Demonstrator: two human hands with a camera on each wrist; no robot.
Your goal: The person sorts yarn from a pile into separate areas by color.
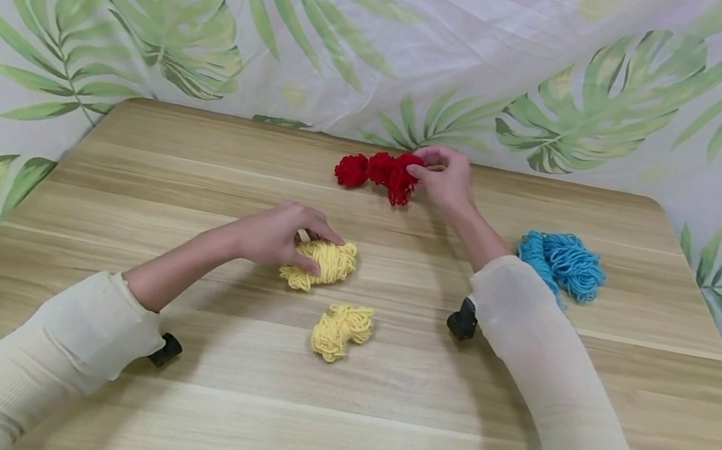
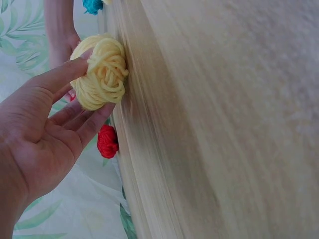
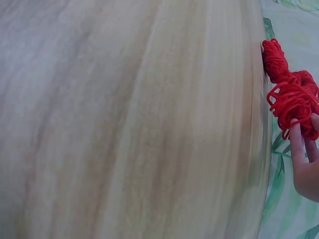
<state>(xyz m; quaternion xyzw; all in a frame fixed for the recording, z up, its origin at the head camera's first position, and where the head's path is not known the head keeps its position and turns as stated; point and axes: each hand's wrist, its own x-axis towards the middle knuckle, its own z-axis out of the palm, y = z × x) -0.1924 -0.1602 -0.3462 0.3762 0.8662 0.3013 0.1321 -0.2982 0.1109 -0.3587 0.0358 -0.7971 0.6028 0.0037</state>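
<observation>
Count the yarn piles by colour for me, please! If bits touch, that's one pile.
Yellow: 2 (farther yellow pile, nearer yellow pile)
Red: 1 (red pile)
Blue: 1 (blue pile)
Total: 4

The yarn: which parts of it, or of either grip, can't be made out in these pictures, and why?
Head view: part of the blue yarn, hidden behind the right sleeve.
Left wrist view: part of the red yarn, hidden by the left grip.
Right wrist view: the rest of the right grip, cut off by the right edge.
</observation>
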